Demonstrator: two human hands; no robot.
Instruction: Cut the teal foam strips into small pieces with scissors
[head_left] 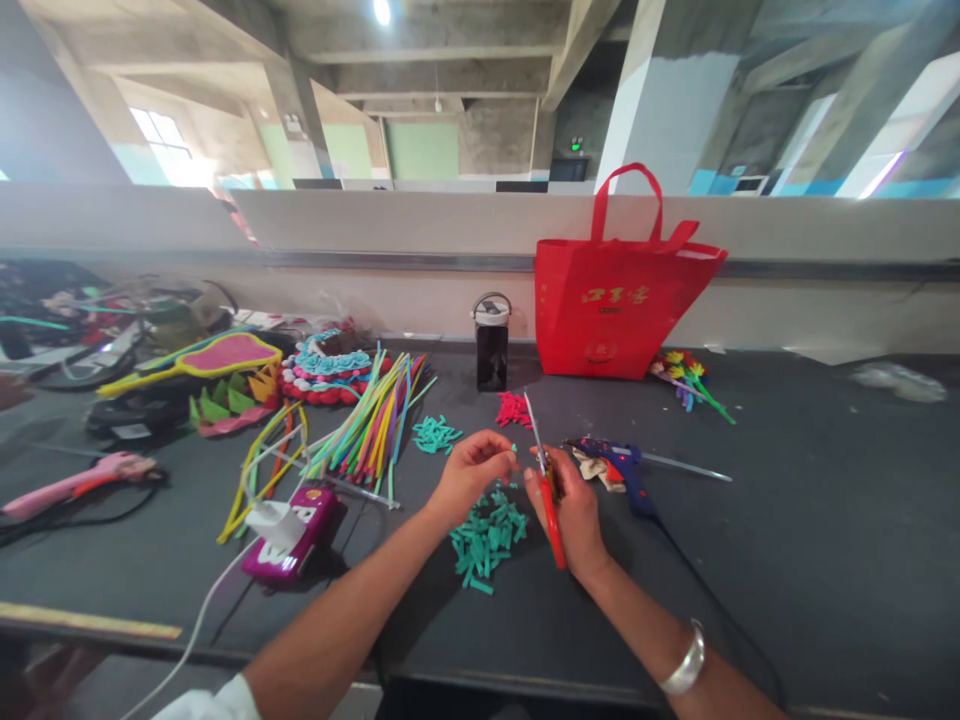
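My right hand (pixel 574 515) is closed around red-handled scissors (pixel 551 510), whose blades point up and away from me. Opposite it, my left hand (pixel 476 475) pinches a tiny green piece (pixel 514 450) between thumb and fingertips, close to the scissors. Under the hands lies a loose pile of short green strips (pixel 487 540). Farther off sit a smaller heap of green bits (pixel 436 434) and a heap of red bits (pixel 514 408). Which material the pieces are made of is hard to make out.
Left of my hands lie a bundle of coloured sticks (pixel 375 420) and a purple power strip (pixel 292 540) with a white plug. A blue glue gun (pixel 626 465) rests at right, its cord trailing toward me. Behind stand a red bag (pixel 615 310) and a dark phone (pixel 491 358).
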